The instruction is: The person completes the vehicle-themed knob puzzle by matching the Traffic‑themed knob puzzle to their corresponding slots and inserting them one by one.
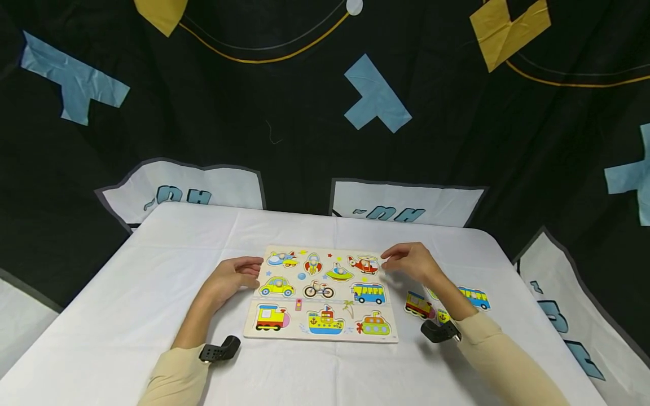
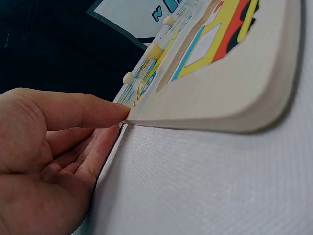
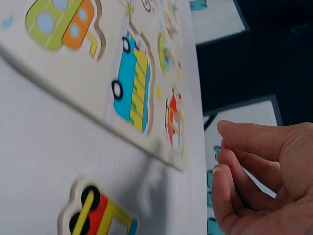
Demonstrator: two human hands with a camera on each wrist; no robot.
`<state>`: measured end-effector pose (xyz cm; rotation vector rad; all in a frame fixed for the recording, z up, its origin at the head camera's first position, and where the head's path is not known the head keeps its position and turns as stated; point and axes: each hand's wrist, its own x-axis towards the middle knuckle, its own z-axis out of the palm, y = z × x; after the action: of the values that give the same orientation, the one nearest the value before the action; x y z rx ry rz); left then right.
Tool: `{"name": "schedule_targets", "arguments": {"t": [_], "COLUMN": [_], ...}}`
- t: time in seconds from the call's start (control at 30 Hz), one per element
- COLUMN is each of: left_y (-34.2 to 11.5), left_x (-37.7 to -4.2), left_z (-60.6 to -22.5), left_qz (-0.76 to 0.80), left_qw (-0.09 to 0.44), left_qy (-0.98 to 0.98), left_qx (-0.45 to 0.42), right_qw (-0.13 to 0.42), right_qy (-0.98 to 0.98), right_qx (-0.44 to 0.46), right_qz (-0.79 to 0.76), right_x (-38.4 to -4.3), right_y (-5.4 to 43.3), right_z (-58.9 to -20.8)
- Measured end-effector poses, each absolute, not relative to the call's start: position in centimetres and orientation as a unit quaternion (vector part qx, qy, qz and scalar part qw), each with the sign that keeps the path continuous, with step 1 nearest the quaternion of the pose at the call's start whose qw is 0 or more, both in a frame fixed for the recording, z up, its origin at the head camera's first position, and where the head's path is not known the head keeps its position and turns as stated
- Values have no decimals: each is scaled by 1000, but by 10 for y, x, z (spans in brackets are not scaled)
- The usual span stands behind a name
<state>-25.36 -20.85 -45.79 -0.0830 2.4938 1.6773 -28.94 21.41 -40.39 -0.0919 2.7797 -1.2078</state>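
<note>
A wooden peg puzzle board [image 1: 325, 300] with vehicle pictures lies flat on the white table. In the left wrist view, wooden knobs stand up along its left side. My left hand [image 1: 232, 280] is at the board's left edge, its thumb touching the edge and its other fingers loosely bent beside it. My right hand [image 1: 411, 260] hovers by the upper right corner, fingers loosely curved with nothing between them. The helicopter piece [image 3: 173, 120] sits in the board near that hand. To the right lies a loose train piece [image 1: 419, 305].
A loose bus piece [image 1: 474, 298] and a small yellow piece [image 1: 443, 316] lie beside and partly under the right forearm. Black wrist cameras sit on both wrists. Behind the white table [image 1: 152, 304] hangs a black cloth [image 1: 304, 113] with blue and yellow shapes.
</note>
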Motion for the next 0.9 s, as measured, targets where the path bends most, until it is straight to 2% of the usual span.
{"name": "schedule_targets", "arguments": {"t": [0.9], "left_y": [-208], "left_x": [-251], "left_z": [-457], "left_qz": [561], "left_qw": [69], "left_qy": [824], "left_qx": [-35], "right_qw": [97], "right_qy": [910], "right_qx": [-2], "right_qz": [-403], "right_x": [-272], "right_y": [346], "right_z": [-403]}}
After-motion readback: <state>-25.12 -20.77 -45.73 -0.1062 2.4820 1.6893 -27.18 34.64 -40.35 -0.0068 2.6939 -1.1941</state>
